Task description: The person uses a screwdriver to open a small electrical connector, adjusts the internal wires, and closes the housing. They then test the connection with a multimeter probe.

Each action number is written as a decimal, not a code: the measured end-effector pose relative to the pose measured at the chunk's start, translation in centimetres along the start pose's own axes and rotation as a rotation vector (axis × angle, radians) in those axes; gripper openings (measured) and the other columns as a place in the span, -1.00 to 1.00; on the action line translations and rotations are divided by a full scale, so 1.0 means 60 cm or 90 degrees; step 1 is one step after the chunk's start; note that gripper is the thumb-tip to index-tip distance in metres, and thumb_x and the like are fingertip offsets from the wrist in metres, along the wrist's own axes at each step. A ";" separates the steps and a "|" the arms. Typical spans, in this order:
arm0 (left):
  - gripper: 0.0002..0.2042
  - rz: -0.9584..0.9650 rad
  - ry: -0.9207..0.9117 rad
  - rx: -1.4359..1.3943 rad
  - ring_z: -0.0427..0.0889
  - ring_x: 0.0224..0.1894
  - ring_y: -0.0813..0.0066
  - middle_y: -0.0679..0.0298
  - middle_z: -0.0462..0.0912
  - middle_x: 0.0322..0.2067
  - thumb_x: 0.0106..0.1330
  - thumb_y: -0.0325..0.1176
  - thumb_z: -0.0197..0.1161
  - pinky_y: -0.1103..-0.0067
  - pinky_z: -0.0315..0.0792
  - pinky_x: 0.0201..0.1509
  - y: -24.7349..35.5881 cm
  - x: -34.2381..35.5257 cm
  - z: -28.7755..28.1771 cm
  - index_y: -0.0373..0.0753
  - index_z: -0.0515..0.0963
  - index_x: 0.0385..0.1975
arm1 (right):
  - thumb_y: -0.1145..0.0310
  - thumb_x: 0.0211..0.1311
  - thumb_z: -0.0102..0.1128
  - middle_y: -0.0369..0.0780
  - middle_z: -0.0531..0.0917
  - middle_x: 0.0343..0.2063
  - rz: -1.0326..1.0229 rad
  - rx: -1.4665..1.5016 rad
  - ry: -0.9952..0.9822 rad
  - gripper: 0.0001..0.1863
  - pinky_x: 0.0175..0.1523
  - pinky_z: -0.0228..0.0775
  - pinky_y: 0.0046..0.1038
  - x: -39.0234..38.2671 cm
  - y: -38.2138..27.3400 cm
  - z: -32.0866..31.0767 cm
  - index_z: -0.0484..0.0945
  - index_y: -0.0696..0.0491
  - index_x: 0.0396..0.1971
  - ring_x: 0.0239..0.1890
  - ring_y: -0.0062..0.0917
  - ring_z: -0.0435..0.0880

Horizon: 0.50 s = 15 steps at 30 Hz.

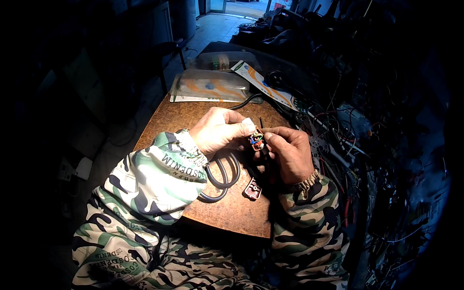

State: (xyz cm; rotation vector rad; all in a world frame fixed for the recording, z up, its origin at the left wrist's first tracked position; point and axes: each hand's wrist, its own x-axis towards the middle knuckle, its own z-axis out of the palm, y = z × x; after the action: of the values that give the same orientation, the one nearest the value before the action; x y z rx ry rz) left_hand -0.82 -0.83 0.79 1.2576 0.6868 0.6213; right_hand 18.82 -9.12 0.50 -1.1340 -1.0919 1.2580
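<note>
The person's camouflage sleeves [309,217] reach in over the wooden tabletop [224,217]. Nearest on the board lies a loose shell half [252,189], hollow side up; a knocking sleeve could sweep it off the close front edge. Beyond it, to the left, a black cable [237,171] loops on the wood beside the left forearm, where a snag could tug whatever it feeds.

Above the wood, between the two hands, is a small open housing [256,140] showing coloured wires. The left hand [217,129] has thumb and fingertips closed in a pinch on it. The right hand [292,150] curls in at its right edge, thumb close to forefinger; whether it grips the housing or the slim dark rod [261,123] there cannot be told. Too hard a push could slip the housing or pull a wire loose.

Farther off lie clear plastic packaging [211,82] and a printed card [266,86].
</note>
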 end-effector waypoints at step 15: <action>-0.66 0.016 -0.027 0.019 0.69 -0.23 0.52 0.20 0.70 -0.24 0.32 -0.28 0.38 0.62 0.59 -0.13 -0.007 0.002 0.002 -0.43 0.56 -0.09 | 0.47 0.29 0.24 -0.19 0.71 -0.47 -0.081 -0.106 0.011 -0.75 -0.41 0.44 -0.64 -0.003 0.003 0.003 0.64 0.38 -0.18 -0.49 -0.66 0.63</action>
State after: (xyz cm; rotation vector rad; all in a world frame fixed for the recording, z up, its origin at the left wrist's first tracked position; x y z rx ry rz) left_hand -0.64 -0.89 0.40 1.3056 0.6483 0.6046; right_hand 18.63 -9.30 0.35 -1.1784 -1.2543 1.0717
